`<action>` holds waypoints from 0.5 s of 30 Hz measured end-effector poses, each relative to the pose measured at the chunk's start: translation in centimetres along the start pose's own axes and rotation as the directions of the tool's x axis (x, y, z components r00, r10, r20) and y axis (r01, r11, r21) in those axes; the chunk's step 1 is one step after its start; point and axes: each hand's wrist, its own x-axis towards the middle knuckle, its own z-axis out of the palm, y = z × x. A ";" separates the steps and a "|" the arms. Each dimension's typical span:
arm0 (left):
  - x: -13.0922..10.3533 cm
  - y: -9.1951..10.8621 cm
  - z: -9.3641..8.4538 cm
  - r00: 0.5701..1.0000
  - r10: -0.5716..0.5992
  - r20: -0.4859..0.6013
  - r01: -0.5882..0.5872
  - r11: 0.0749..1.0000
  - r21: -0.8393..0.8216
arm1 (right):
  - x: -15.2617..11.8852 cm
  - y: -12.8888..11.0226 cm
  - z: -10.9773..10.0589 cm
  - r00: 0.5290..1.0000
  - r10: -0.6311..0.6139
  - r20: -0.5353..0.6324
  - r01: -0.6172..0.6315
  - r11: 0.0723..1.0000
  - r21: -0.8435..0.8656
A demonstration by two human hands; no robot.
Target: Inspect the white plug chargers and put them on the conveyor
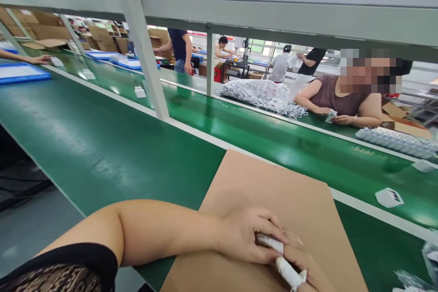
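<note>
both hands, left hand over right hand, pinched a white cable bundle above the cardboard sheet; a loose pinch risked it uncoiling.

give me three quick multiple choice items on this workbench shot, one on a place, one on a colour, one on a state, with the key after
1. Where do the person's hands rest?
A. on the flat brown cardboard sheet
B. on the blue tray
C. on the grey shelf

2. What colour is the long conveyor belt?
A. red
B. green
C. yellow

3. How is the small white wrapped piece held?
A. lying loose on the belt
B. pinched between both hands
C. sealed in a box

Key:
1 A, the left hand and right hand lie over the flat brown cardboard sheet.
2 B, the long conveyor belt is green.
3 B, both hands grip the small white wrapped piece.
</note>
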 end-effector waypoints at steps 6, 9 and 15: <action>0.1 0.5 -0.2 0.999 -0.038 0.024 0.039 0.999 -0.035 | -0.3 0.4 0.7 0.999 0.037 -0.011 -0.037 0.998 0.051; 0.2 0.7 -0.3 0.998 -0.050 0.025 0.051 0.998 -0.038 | -0.5 0.7 1.2 0.997 0.074 -0.007 -0.073 0.994 0.086; 0.4 1.4 -0.8 0.995 -0.076 0.071 0.079 0.997 -0.028 | -0.1 -0.8 0.5 0.994 0.110 0.023 -0.112 0.984 0.141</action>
